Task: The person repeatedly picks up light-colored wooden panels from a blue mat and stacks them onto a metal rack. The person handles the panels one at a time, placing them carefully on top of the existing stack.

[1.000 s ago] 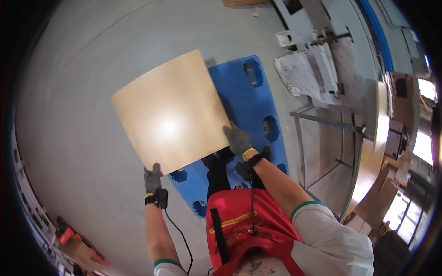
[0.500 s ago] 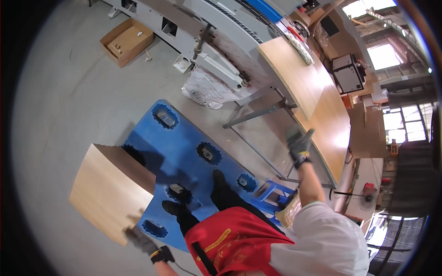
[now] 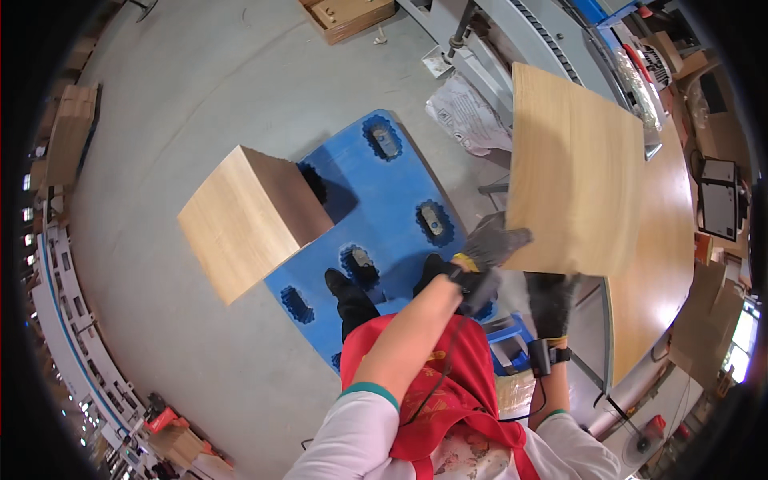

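A light wood-grain panel (image 3: 572, 172) is held tilted over the near side of the worktable. My left hand (image 3: 492, 242), in a dark grey glove, grips its left edge, thumb toward the panel's face. At its lower edge is my right hand (image 3: 550, 308), gloved and blurred, its fingers partly hidden by the panel. To the left, a stack of similar panels (image 3: 240, 224) stands on a blue plastic pallet (image 3: 384, 200), overhanging its left side. My feet are on the same pallet.
The wood-topped worktable (image 3: 664, 264) is on the right, beside a grey machine (image 3: 528, 48). A white printed sack (image 3: 468, 116) hangs near the machine. Beneath the table is a blue plastic stool (image 3: 512, 340). An open cardboard box (image 3: 352, 20) sits on the floor at the far side.
The panel has come up off the worktable. My left hand has left the stack and moved right to the panel; my right hand is now at its lower edge. The view has turned.
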Tool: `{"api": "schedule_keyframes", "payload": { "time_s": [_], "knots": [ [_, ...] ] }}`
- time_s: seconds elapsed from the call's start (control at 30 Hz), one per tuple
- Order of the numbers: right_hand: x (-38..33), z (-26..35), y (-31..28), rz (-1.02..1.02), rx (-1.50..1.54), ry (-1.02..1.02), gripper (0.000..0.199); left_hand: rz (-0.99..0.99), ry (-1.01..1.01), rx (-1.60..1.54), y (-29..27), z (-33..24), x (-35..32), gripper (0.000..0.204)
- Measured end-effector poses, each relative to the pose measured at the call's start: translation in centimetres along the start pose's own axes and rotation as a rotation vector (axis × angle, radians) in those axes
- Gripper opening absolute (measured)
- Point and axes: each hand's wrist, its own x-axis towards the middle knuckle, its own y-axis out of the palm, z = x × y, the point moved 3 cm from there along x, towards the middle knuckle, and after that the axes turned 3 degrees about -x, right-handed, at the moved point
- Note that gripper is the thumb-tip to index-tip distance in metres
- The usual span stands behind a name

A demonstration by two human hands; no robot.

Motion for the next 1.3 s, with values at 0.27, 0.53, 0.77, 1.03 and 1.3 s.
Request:
{"api": "schedule_keyframes", "payload": {
  "time_s": [0.27,0.53,0.77,1.03,1.3],
  "knots": [
    [-1.9,4.5,-7.4,-0.175,-1.759,-0.48,0.055,-0.485,-0.359,-0.475,-11.0,5.9,-21.8,0.032],
    [5.7,-0.8,-36.7,-0.585,-1.535,-0.083,0.042,-1.487,0.232,-1.38,-22.2,12.7,-44.7,0.038],
    [10.6,-3.9,-53.2,-0.554,-1.862,-0.227,0.042,-1.315,-0.617,0.653,-35.1,20.3,-51.9,0.046],
    [14.0,-7.2,-59.7,-0.601,-2.056,-0.284,0.039,-1.67,-0.48,-0.838,-47.6,20.1,-51.7,0.048],
    [16.5,-10.2,-60.9,-0.734,-2.051,-0.333,0.036,-1.617,-0.774,-0.296,-50.0,15.9,-50.2,0.059]
  ]
}}
